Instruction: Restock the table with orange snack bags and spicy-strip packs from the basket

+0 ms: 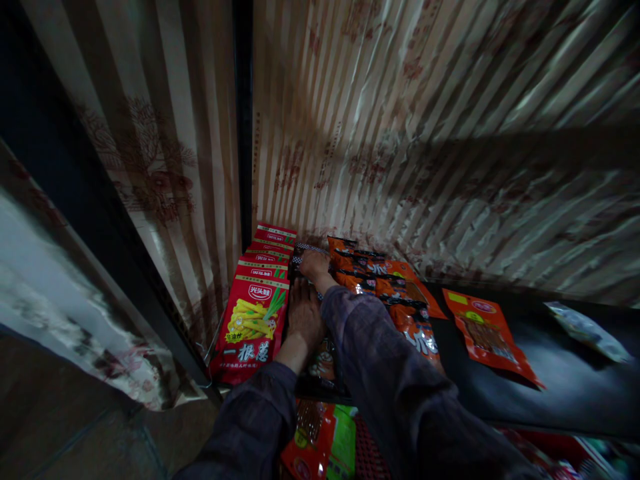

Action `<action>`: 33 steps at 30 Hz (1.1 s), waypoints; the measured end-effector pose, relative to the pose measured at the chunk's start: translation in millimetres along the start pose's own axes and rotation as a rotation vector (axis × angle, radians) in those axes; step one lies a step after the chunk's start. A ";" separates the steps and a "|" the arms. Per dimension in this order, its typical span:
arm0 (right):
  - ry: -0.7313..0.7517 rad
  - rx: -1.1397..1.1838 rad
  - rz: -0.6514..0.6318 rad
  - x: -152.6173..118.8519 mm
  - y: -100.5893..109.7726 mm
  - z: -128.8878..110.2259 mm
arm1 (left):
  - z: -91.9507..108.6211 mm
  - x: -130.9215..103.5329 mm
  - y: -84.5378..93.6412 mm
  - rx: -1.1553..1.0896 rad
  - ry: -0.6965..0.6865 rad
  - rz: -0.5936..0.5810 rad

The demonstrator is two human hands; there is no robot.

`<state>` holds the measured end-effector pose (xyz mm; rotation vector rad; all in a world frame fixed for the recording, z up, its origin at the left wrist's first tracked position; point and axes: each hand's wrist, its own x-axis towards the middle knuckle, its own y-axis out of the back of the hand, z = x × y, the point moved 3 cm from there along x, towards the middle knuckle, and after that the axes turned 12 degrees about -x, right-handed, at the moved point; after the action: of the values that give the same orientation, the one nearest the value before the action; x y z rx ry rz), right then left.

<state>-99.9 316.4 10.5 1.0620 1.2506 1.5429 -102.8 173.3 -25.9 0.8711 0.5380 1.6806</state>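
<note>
My left hand [304,317] lies with its fingers stretched forward on a row of dark snack bags. Farther back, my right hand [315,265] has its fingers bent at the top of a black-and-white checked snack bag [306,248]; its fingertips are partly hidden. Below my hands, the front of a dark snack bag [323,363] shows between my sleeves. To the left stands a row of red snack bags [253,320], overlapping one behind another. Orange snack bags [380,273] stand in rows just right of my right hand, partly covered by my right sleeve.
A flat orange-red packet [490,333] and a silvery packet [587,330] lie on the black shelf [475,393] to the right. Dark metal posts [243,133] and patterned curtains [425,133] enclose the back and left. More packets [313,437] sit on a lower level.
</note>
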 end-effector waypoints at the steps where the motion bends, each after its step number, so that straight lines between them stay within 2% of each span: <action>1: -0.003 -0.001 -0.004 -0.1 0.5 -0.1 | -0.9 0.1 -0.9 0.003 0.007 -0.001; 11: -0.008 -0.009 0.003 -0.7 1.4 -0.6 | -6.6 2.0 -8.4 0.024 -0.042 0.050; 16: 0.043 0.011 0.020 -5.0 1.5 -0.7 | -5.9 2.4 -9.1 0.009 -0.025 0.082; 21: 0.149 0.041 0.067 -17.0 7.8 -0.3 | -2.7 -0.4 -4.7 -0.010 -0.066 0.155; 25: 0.211 0.090 0.138 -25.6 14.3 2.6 | -1.8 0.0 -1.6 -0.005 -0.083 0.168; 28: 0.253 0.113 0.096 -32.1 13.9 1.7 | -0.3 1.9 0.0 -0.002 -0.090 0.163; 33: 0.240 0.140 0.083 -42.6 14.2 0.3 | 4.7 -0.7 5.3 0.036 -0.129 0.146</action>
<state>-89.8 273.8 20.6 1.0506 1.5127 1.7050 -102.3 170.7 -19.3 1.0584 0.4266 1.7361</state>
